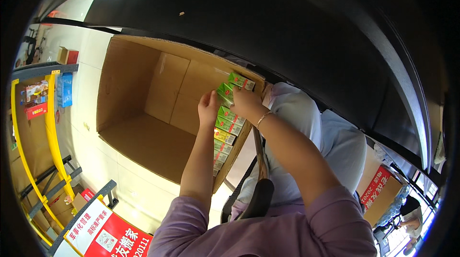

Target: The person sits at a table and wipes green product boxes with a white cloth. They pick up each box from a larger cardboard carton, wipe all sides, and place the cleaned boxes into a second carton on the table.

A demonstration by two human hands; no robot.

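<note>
A row of small drink cartons, mostly green with one yellow carton (224, 136), lines the right-hand inside wall of a large cardboard box (129, 82). My right hand (247, 104) closes on a tilted green carton (224, 92) in that row. Just left of it is my left hand (208, 107), its fingers curled together near the carton's edge; what they hold, if anything, is hidden. Another green carton (241, 81) stands beyond my right hand, by the box's far right corner. More green cartons (230, 115) sit nearer to me.
A black tabletop (249, 32) runs along the far side of the box. My lap (306, 127) and a black chair armrest (261, 199) are close on the right. Yellow and grey shelving (52, 127) with packages stands at the left. At lower right is another cardboard box (383, 199).
</note>
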